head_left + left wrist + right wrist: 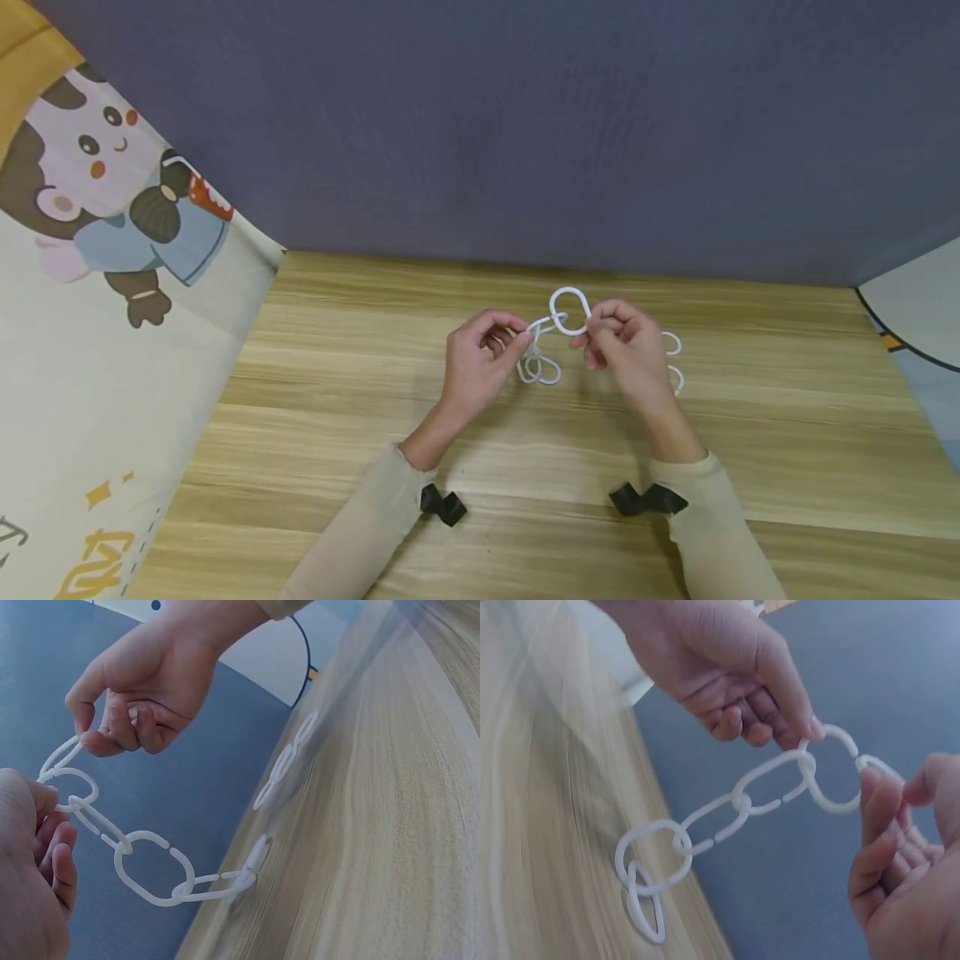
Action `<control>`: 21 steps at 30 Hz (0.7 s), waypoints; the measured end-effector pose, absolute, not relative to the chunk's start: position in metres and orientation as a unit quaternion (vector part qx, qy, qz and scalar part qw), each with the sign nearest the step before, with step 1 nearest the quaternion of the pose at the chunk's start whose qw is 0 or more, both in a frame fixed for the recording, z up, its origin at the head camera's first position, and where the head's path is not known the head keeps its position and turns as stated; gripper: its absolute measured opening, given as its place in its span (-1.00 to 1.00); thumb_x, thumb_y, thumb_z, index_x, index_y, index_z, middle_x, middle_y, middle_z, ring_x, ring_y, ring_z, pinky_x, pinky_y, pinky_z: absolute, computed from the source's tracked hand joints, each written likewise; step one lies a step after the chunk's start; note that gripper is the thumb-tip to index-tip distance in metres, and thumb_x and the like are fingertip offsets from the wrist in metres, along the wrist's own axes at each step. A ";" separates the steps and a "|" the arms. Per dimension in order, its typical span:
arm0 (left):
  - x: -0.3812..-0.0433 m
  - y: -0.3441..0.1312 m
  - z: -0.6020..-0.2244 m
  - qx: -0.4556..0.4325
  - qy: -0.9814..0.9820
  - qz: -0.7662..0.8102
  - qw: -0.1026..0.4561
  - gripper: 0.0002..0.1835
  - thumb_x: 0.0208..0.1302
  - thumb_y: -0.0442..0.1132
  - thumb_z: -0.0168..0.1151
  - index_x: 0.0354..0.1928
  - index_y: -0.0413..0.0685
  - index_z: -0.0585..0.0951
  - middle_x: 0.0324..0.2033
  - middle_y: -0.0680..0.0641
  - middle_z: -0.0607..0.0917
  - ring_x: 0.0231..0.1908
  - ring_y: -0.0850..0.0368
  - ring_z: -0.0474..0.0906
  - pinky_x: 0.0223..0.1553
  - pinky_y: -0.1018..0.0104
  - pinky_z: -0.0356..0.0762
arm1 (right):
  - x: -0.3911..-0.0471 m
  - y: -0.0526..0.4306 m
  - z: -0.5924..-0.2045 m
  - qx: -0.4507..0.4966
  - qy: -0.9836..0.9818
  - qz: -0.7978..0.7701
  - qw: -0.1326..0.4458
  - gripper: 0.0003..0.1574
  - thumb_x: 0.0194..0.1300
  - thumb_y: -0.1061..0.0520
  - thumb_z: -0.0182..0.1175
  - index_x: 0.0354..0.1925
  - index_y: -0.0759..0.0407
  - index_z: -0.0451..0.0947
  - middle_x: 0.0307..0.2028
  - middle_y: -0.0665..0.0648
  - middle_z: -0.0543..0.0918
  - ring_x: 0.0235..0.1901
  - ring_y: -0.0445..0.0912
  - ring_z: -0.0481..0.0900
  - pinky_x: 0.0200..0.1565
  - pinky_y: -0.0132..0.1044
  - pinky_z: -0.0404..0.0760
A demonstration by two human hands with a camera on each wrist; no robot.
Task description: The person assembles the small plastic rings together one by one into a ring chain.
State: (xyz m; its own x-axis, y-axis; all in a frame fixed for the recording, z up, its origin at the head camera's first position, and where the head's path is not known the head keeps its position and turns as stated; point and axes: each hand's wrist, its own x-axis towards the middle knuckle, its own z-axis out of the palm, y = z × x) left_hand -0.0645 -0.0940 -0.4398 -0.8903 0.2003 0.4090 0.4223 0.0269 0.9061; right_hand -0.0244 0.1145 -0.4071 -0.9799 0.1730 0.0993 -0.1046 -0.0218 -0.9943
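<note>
White plastic chain links hang joined in a chain (pixel 118 862) between and below my two hands. My left hand (pixel 480 354) pinches one oval link of it between thumb and fingertip, near the chain's upper end. With thumb and index finger, my right hand (pixel 626 350) pinches another oval link (pixel 570 289), which crosses the left-held link right at the gap in its side. From the left hand the chain slants down, and its lowest links (pixel 649 887) reach the tabletop. Each link is a rounded oval, several with a small split showing.
More white links (pixel 283 761) lie on the wood-grain table (pixel 337 400), to the right behind my right hand. A dark blue-grey panel (pixel 480 150) rises along the table's far edge. Cartoon-printed panels (pixel 247 246) stand at the left and right.
</note>
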 end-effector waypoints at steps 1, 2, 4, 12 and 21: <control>-0.064 -0.094 -0.440 -0.219 -0.712 -0.662 0.084 -0.89 0.34 -0.47 0.51 -0.15 -0.36 0.76 -0.28 -0.24 0.81 -0.34 0.21 0.65 -0.36 0.53 0.55 | -0.024 0.114 -0.406 -0.033 -0.697 0.710 0.089 -0.83 0.55 0.43 0.06 -0.23 0.31 0.53 -0.53 0.02 0.77 -0.67 -0.23 0.52 -0.57 -0.44 0.56; -0.064 -0.094 -0.440 -0.219 -0.713 -0.661 0.086 -0.89 0.33 -0.47 0.52 -0.16 -0.35 0.76 -0.28 -0.24 0.81 -0.34 0.20 0.65 -0.37 0.53 0.55 | -0.023 0.113 -0.404 -0.041 -0.702 0.706 0.080 -0.84 0.57 0.41 0.07 -0.22 0.32 0.53 -0.52 0.01 0.78 -0.66 -0.23 0.52 -0.56 -0.43 0.56; -0.064 -0.093 -0.440 -0.220 -0.714 -0.659 0.087 -0.89 0.33 -0.47 0.52 -0.16 -0.34 0.77 -0.28 -0.23 0.81 -0.35 0.20 0.66 -0.37 0.53 0.54 | -0.023 0.112 -0.402 -0.056 -0.710 0.699 0.065 -0.87 0.58 0.38 0.09 -0.20 0.33 0.53 -0.51 -0.01 0.78 -0.66 -0.22 0.51 -0.54 -0.42 0.55; -0.065 -0.095 -0.440 -0.222 -0.711 -0.661 0.093 -0.91 0.35 -0.46 0.50 -0.16 -0.34 0.77 -0.29 -0.23 0.80 -0.35 0.18 0.65 -0.37 0.52 0.54 | -0.023 0.109 -0.401 -0.082 -0.719 0.689 0.041 -0.90 0.55 0.37 0.07 -0.18 0.34 0.51 -0.48 -0.01 0.78 -0.63 -0.21 0.51 -0.52 -0.41 0.52; -0.065 -0.095 -0.440 -0.213 -0.706 -0.669 0.091 -0.90 0.37 -0.46 0.48 -0.14 -0.37 0.75 -0.28 -0.24 0.79 -0.35 0.22 0.64 -0.36 0.52 0.54 | -0.025 0.113 -0.403 -0.071 -0.722 0.686 0.049 -0.82 0.49 0.42 0.05 -0.22 0.22 0.51 -0.39 -0.10 0.84 -0.61 -0.18 0.64 -0.53 -0.41 0.46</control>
State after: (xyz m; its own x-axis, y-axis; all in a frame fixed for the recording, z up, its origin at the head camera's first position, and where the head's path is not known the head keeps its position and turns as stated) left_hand -0.0652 -0.0954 -0.4396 -0.8923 0.1792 0.4144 0.4234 0.0131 0.9059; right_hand -0.0249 0.1130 -0.4029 -0.9850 0.1706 -0.0272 0.0359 0.0479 -0.9982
